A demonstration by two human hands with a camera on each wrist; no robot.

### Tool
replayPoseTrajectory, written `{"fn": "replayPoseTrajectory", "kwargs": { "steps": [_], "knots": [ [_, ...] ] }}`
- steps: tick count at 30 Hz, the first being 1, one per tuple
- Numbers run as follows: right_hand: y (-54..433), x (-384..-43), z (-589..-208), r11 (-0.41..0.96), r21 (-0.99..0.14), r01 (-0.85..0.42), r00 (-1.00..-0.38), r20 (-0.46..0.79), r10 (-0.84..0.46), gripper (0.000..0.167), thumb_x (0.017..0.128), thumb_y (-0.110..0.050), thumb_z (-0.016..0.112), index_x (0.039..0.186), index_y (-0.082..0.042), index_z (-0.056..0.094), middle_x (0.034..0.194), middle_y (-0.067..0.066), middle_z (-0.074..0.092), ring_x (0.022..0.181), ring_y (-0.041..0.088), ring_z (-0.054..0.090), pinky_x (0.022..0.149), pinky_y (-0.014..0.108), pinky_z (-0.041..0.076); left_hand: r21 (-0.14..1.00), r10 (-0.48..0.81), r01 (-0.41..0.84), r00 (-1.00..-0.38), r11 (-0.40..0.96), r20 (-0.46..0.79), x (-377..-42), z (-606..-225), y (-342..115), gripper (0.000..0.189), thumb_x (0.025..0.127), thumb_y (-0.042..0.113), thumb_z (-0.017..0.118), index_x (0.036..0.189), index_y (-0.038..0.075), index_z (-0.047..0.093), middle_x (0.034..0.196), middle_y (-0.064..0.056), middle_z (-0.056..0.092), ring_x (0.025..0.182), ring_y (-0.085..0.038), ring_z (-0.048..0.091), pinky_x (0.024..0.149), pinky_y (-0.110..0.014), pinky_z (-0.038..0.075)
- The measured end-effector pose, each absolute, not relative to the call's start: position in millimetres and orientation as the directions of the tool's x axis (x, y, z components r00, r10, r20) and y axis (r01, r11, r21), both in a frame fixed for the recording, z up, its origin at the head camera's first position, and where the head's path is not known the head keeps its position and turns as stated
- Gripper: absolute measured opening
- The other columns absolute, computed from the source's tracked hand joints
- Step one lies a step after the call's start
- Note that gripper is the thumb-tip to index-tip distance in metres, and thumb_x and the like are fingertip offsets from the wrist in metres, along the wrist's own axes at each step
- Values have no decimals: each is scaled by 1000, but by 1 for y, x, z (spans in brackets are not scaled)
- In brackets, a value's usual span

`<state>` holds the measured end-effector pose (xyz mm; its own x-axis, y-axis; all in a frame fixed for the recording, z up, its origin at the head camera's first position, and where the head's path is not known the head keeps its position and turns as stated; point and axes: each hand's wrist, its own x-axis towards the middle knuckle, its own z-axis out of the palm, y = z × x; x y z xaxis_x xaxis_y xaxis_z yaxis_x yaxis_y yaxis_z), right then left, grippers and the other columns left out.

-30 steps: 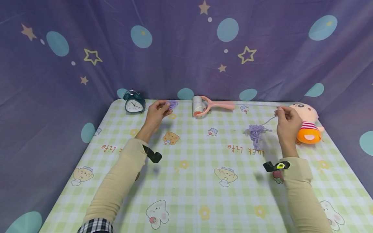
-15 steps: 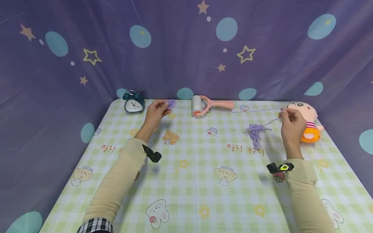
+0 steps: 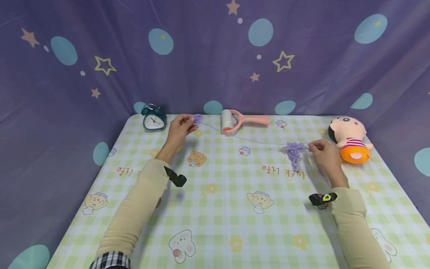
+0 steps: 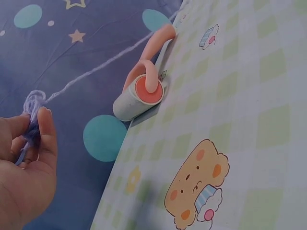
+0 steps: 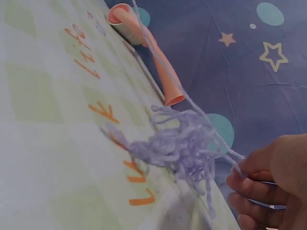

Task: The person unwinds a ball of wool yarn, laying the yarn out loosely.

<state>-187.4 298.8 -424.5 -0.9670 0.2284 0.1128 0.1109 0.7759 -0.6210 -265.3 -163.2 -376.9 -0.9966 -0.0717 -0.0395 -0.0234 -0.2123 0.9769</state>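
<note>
And it's lilac yarn [image 3: 295,151] for me, my sleeves [image 3: 352,224] beige, table [image 3: 215,220] in green-and-white checks, lint roller [image 3: 253,119] pink and white, alarm clock [image 3: 154,121] dark teal, doll [image 3: 354,142] in red-and-white stripes over orange, purple curtain [image 3: 201,74] bursting with pale stars and turquoise spots

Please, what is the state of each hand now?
Left hand: closed, pinching a small purple yarn bundle.
Right hand: closed, pinching a purple yarn strand.
</note>
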Motion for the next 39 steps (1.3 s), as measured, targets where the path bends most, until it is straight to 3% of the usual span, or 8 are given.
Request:
{"fn": "replayPoseTrajectory", "kwargs": {
  "steps": [4, 10, 16, 20, 28, 33, 39],
  "knots": [
    [299, -187, -428, 798, -588, 132, -978, 53, 201, 35, 99, -30, 51, 110, -1, 64, 100, 20, 68, 88, 31, 59, 70, 33, 42, 978, -61, -25, -997, -205, -38, -264, -375, -161, 6, 94, 8, 60, 98, 5, 57, 87, -5, 55, 69, -9, 63, 72, -16, 58],
    [299, -189, -427, 799, -585, 141, -983, 15, 185, 36, 99, -32, 50, 114, -2, 63, 105, 20, 66, 94, 34, 58, 73, 35, 42, 980, -49, -29, -998, -197, -39, -263, -373, -160, 8, 94, 8, 59, 100, 3, 57, 89, -5, 56, 71, -9, 63, 74, -16, 58],
    [296, -191, -421, 790, -600, 125, -976, 69, 206, 36, 99, -31, 50, 116, -2, 62, 111, 22, 64, 101, 36, 58, 84, 48, 45, 980, -43, -33, -998, -195, -43, -262, -373, -161, 10, 94, 8, 59, 102, 2, 56, 89, -5, 56, 71, -9, 63, 74, -16, 58],
    [286, -194, -413, 782, -620, 63, -966, 158, 204, 35, 99, -30, 50, 116, -1, 62, 109, 22, 65, 100, 35, 59, 85, 49, 47, 981, -45, -35, -998, -193, -44, -262, -373, -160, 9, 94, 8, 59, 101, 3, 56, 90, -5, 56, 71, -9, 63, 73, -16, 58],
    [245, -209, -401, 717, -683, -140, -929, 342, 145, 25, 96, -20, 56, 109, 0, 65, 98, 19, 67, 91, 29, 61, 81, 37, 49, 978, -36, -41, -998, -203, -49, -262, -373, -159, 7, 94, 8, 58, 100, 4, 56, 88, -5, 56, 71, -10, 63, 72, -17, 58],
    [213, -220, -404, 679, -694, -238, -918, 389, 76, 20, 95, -15, 59, 107, 0, 65, 101, 19, 67, 91, 32, 62, 83, 45, 50, 976, -27, -41, -998, -212, -48, -263, -376, -158, 6, 94, 7, 59, 99, 5, 56, 86, -4, 55, 70, -9, 63, 71, -16, 58],
    [172, -228, -413, 647, -701, -300, -926, 376, -22, 17, 92, -11, 62, 105, -1, 66, 104, 17, 67, 91, 31, 63, 82, 45, 51, 977, -17, -41, -999, -209, -46, -262, -377, -157, 6, 95, 8, 58, 99, 4, 56, 85, -4, 56, 69, -9, 63, 72, -16, 58]
  ]
}}
